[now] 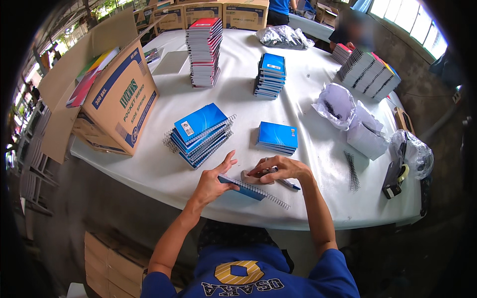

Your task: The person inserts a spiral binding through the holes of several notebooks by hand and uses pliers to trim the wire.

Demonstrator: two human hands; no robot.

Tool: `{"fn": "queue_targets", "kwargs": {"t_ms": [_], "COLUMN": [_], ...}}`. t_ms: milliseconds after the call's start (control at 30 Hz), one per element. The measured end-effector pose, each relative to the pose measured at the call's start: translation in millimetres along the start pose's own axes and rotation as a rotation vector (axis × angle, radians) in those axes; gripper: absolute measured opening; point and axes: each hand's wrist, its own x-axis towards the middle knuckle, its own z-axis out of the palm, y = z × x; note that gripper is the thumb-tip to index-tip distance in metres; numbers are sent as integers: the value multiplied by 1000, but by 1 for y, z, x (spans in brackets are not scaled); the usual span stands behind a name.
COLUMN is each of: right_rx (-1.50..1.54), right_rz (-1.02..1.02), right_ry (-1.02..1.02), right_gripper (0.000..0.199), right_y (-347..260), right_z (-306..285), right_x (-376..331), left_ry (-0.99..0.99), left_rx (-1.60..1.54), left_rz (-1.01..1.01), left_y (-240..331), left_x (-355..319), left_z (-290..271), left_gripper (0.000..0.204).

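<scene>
My left hand [208, 187] grips a blue pocket notebook [248, 190] at the table's near edge, thumb across its cover. A wire spiral [271, 196] runs along the notebook's upper edge, its loose end sticking out past the right corner. Just above this edge, my right hand [280, 169] is closed with fingers bent around something partly hidden, too covered to name. A dark blue pen-like piece [290, 185] shows below that hand. Farther off lie a short stack of blue notebooks [278, 136] and, to the left, a messy pile of blue notebooks [201, 129] with protruding spirals.
An open cardboard box [124, 99] with notebooks stands at left. Taller notebook stacks [203, 54] rise farther back. At right are white bags of spirals [335, 107], a loose black spiral [352, 171] and a tape dispenser [394, 179]. Another person [348, 32] sits at far right.
</scene>
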Motion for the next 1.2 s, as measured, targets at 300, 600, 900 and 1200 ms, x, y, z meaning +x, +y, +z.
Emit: {"fn": "queue_targets", "kwargs": {"t_ms": [300,600,900,1200], "right_rx": [123,-14,88,-366], "right_rz": [-174,-34,-76,329], "right_ry": [48,67,145,680], "right_gripper": [57,54,61,43], "right_y": [-4,-21,-25,40], "right_z": [4,7,9,-9], "right_x": [5,16,-3,-135], "left_ry": [25,31,-89,-322], "left_rx": [-6,-89,-126,-213], "left_rz": [20,-34,35,29], "left_y": [-17,-18,-25,-15], "left_x": [-5,-3,-8,2], "left_z": [-1,1,-11,-16], "left_gripper": [104,108,96,76]}}
